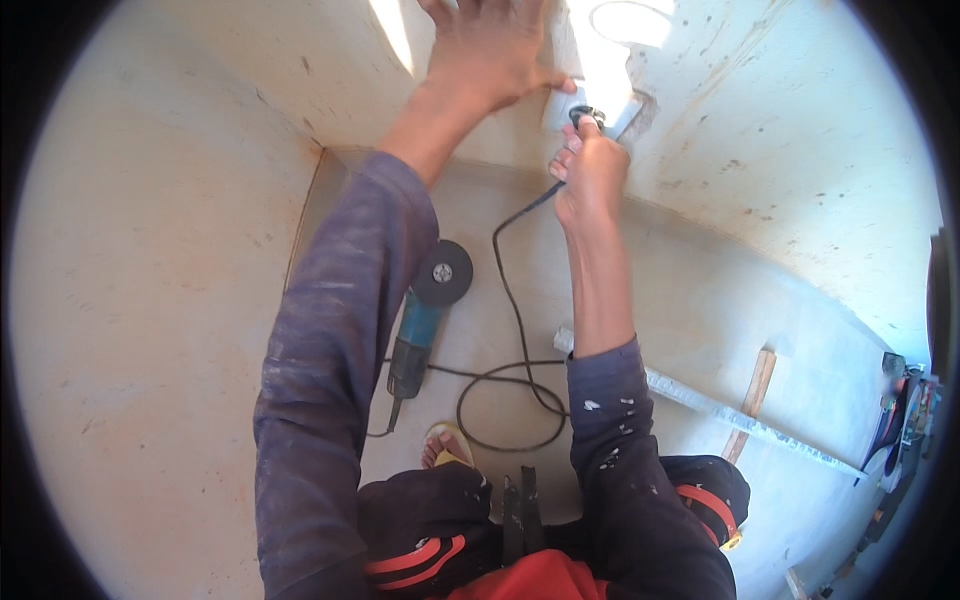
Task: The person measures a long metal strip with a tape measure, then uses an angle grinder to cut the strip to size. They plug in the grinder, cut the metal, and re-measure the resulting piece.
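Observation:
My right hand (592, 170) is closed around a black power plug (587, 116), which sits against a white wall socket (620, 110). Its thumb presses on the back of the plug; whether the pins are fully in is hidden. My left hand (487, 50) lies spread on the wall beside the socket, fingers stretched, thumb near the plate's edge. From the plug a black cord (510, 270) drops to the floor and loops there. On the floor below my left forearm lies a teal and black angle grinder (420, 325) with a dark disc.
A long pale straightedge (720, 410) lies across the floor at right, crossing a wooden strip (757, 390). Assorted tools and items (900, 420) line the far right edge. Bright sunlight falls on the wall (720, 130) around the socket. My sandalled foot (446, 445) is close to the cord loop.

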`<control>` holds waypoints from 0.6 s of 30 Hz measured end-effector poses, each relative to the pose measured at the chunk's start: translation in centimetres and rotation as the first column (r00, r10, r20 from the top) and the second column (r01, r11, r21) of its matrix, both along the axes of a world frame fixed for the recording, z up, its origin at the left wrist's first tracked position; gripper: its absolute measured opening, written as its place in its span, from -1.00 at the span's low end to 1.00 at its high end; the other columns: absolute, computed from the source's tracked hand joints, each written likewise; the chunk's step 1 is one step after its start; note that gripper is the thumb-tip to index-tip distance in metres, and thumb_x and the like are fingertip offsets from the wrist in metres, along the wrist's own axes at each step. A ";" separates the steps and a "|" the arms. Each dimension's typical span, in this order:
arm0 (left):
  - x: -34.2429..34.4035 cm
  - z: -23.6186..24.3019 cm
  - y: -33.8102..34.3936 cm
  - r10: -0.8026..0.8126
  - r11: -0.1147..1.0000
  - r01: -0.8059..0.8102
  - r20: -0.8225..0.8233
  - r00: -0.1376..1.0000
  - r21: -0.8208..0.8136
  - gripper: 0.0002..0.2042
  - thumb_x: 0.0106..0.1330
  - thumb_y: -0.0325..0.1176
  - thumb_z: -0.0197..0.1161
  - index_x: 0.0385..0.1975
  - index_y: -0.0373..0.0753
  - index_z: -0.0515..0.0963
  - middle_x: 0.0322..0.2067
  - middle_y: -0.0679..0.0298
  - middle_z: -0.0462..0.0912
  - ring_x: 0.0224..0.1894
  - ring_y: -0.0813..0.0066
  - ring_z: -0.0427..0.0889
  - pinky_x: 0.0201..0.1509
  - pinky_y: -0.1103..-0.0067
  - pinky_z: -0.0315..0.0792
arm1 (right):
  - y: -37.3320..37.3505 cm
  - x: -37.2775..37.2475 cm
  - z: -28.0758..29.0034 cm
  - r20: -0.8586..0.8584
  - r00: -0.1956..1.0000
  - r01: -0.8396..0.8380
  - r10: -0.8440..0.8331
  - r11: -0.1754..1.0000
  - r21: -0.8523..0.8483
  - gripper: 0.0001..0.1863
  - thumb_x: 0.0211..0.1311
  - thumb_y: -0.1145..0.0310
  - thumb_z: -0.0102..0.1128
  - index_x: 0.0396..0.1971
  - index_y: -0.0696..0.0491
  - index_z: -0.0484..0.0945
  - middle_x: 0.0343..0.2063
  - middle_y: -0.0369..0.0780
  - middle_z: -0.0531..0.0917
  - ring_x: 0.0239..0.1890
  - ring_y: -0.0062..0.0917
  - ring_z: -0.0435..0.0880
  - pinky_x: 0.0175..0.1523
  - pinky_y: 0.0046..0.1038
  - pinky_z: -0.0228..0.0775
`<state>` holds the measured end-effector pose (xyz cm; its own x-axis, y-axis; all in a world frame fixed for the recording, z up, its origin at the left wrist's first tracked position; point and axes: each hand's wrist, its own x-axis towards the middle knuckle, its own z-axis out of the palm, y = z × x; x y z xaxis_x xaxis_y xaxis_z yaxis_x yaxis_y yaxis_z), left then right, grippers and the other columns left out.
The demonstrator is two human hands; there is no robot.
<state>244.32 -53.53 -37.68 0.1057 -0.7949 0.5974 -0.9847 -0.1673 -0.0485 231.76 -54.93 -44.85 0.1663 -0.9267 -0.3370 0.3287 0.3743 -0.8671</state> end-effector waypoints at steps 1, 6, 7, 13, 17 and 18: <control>0.0 -0.3 -0.1 0.009 1.000 -0.009 0.000 1.000 0.007 0.29 -0.21 0.24 0.45 0.39 -0.31 -0.27 0.29 -0.44 -0.58 0.30 -0.55 -0.64 0.17 -0.39 -0.52 | -0.1 0.7 -0.6 -0.028 0.999 0.016 -0.018 0.998 -0.061 -0.72 0.31 0.35 -0.09 -0.47 0.24 0.47 -0.68 -0.30 0.37 -0.76 -0.64 0.29 -0.67 -0.52 0.11; 0.7 -0.5 -0.1 0.030 0.999 -0.030 -0.005 1.000 0.028 0.28 -0.20 0.26 0.44 0.39 -0.31 -0.25 0.28 -0.44 -0.58 0.30 -0.56 -0.63 0.19 -0.37 -0.50 | 0.0 0.8 0.3 0.016 1.000 -0.007 0.008 1.000 -0.017 -0.74 0.33 0.36 -0.07 -0.45 0.24 0.45 -0.67 -0.32 0.37 -0.74 -0.67 0.24 -0.64 -0.55 0.09; 1.1 -0.4 -0.5 0.048 0.999 -0.047 0.043 0.998 -0.010 0.28 -0.20 0.26 0.44 0.39 -0.31 -0.25 0.29 -0.43 -0.57 0.30 -0.55 -0.63 0.20 -0.37 -0.50 | 0.0 0.8 0.8 0.034 0.999 -0.003 0.004 1.000 -0.012 -0.77 0.33 0.37 -0.05 -0.42 0.23 0.45 -0.67 -0.34 0.37 -0.73 -0.69 0.23 -0.63 -0.58 0.06; 0.3 0.1 -0.6 0.015 0.999 -0.013 0.049 0.999 -0.042 0.28 -0.22 0.22 0.47 0.38 -0.30 -0.25 0.30 -0.38 -0.57 0.31 -0.52 -0.64 0.18 -0.39 -0.49 | -0.6 0.2 0.6 0.122 0.992 -0.033 0.033 0.999 -0.001 -0.73 0.35 0.30 0.01 -0.26 0.26 0.45 -0.52 -0.26 0.45 -0.62 -0.67 0.34 -0.52 -0.56 0.29; 0.9 -0.9 -0.7 0.004 0.995 0.006 0.106 0.994 -0.098 0.30 -0.23 0.19 0.49 0.39 -0.30 -0.28 0.30 -0.38 -0.57 0.31 -0.51 -0.64 0.18 -0.39 -0.47 | 1.7 -1.1 0.3 0.095 0.990 -0.102 0.101 0.995 0.003 -0.59 0.38 0.15 -0.01 -0.18 0.28 0.45 -0.46 -0.24 0.46 -0.50 -0.57 0.49 -0.32 -0.47 0.51; 0.7 -0.9 -0.7 0.005 0.995 0.004 0.094 0.996 -0.096 0.30 -0.23 0.18 0.50 0.39 -0.30 -0.28 0.30 -0.38 -0.58 0.31 -0.51 -0.64 0.18 -0.39 -0.47 | 1.9 -1.5 -0.1 0.093 0.987 -0.133 0.133 0.991 -0.011 -0.55 0.38 0.11 -0.01 -0.17 0.29 0.45 -0.45 -0.23 0.46 -0.47 -0.55 0.53 -0.27 -0.44 0.54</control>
